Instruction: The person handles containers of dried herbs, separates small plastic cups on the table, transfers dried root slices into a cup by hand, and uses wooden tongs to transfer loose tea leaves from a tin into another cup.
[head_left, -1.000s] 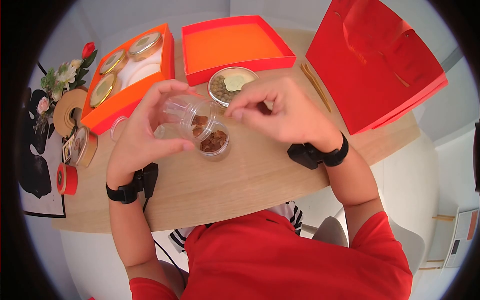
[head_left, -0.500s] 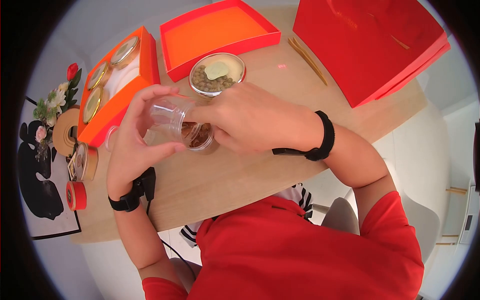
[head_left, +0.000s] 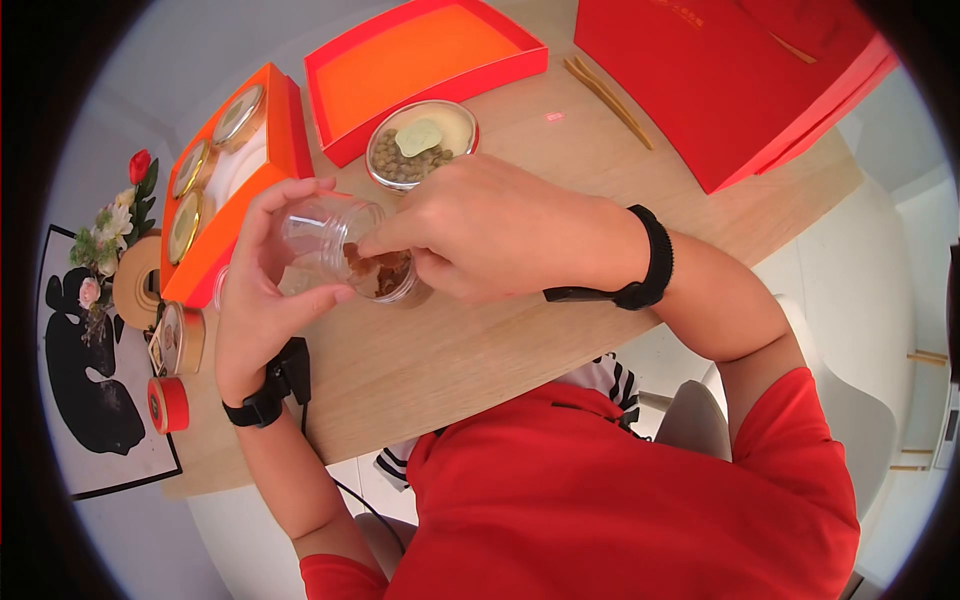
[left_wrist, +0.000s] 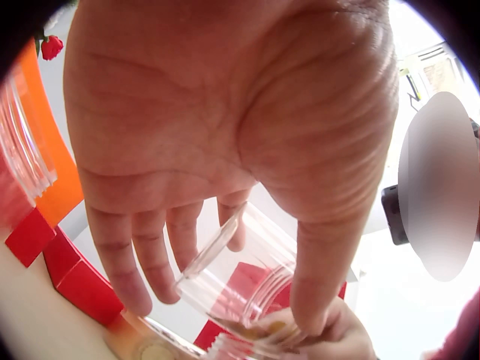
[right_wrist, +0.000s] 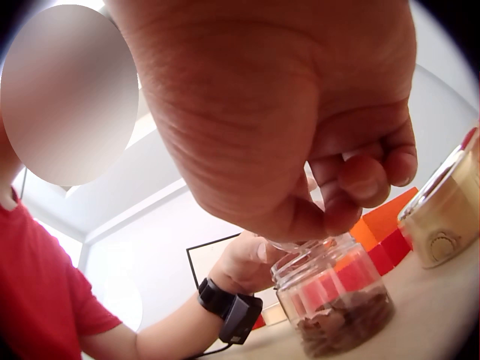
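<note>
My left hand grips a clear plastic jar, thumb below and fingers behind it, tilted with its mouth to the right. Beneath that mouth a second clear jar stands on the table, partly filled with brown dried flakes. My right hand reaches across from the right, its index finger at the tilted jar's mouth, touching brown flakes there. In the right wrist view its other fingers are loosely bent. Just behind the right hand stands a round container of greenish-brown pellets.
A red and orange box with gold-rimmed jars stands at the left, a shallow tray-like box part behind. At the right are wooden tongs and a red bag. Small tins and flowers line the left side.
My right hand has come down and left from above the jars to the tilted jar's mouth. My left hand keeps its grip on the jar. The head view has shifted.
</note>
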